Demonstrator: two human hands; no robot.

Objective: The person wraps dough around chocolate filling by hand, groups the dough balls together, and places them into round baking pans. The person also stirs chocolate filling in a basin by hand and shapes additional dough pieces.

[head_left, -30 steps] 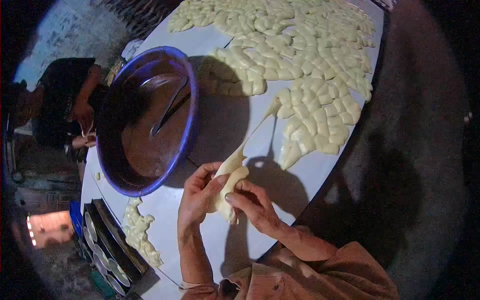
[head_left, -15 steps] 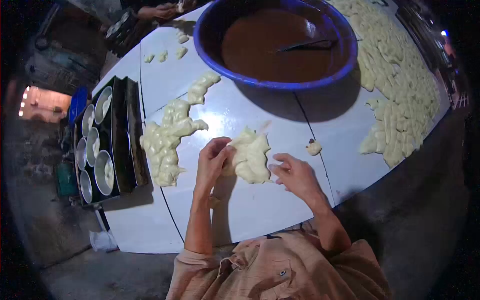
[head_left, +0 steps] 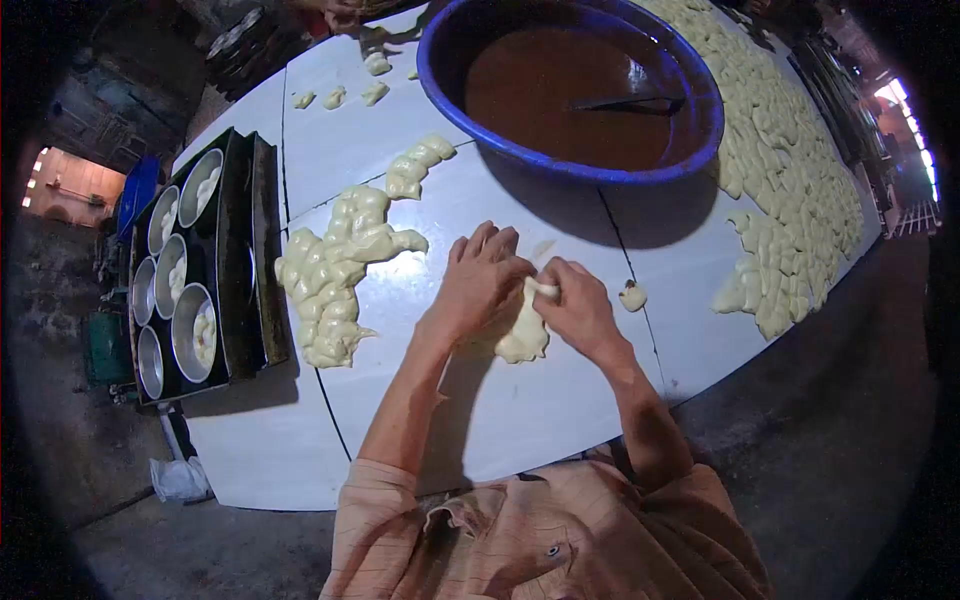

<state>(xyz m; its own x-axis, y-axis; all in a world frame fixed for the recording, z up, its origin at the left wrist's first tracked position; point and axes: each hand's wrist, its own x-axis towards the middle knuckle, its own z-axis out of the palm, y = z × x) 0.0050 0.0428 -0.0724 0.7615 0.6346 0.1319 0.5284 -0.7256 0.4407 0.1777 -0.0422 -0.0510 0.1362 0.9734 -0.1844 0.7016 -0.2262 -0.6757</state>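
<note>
A pale, soft piece of dough (head_left: 522, 338) lies on the white table in front of me, its upper and left parts covered by my hands. My left hand (head_left: 478, 280) bends over its left side, the fingers curled and partly hidden. From the right, my right hand (head_left: 580, 308) pinches the dough's upper edge, and a small lump pokes out between thumb and fingers. Left of my hands sits a cluster of dough lumps (head_left: 340, 265). A small dough ball (head_left: 632, 296) rests to the right of my right hand.
A blue basin (head_left: 590, 177) of brown liquid, with a dark utensil (head_left: 630, 104) in it, stands beyond my hands. Many dough pieces (head_left: 780, 190) cover the table's right side. At left, a black tray (head_left: 240, 300) holds round tins (head_left: 200, 335) with dough. Another person's hand (head_left: 345, 12) shows at the top.
My left hand has moved up and right over the dough. My right hand has closed on the dough's upper edge, where before it was apart with fingers open.
</note>
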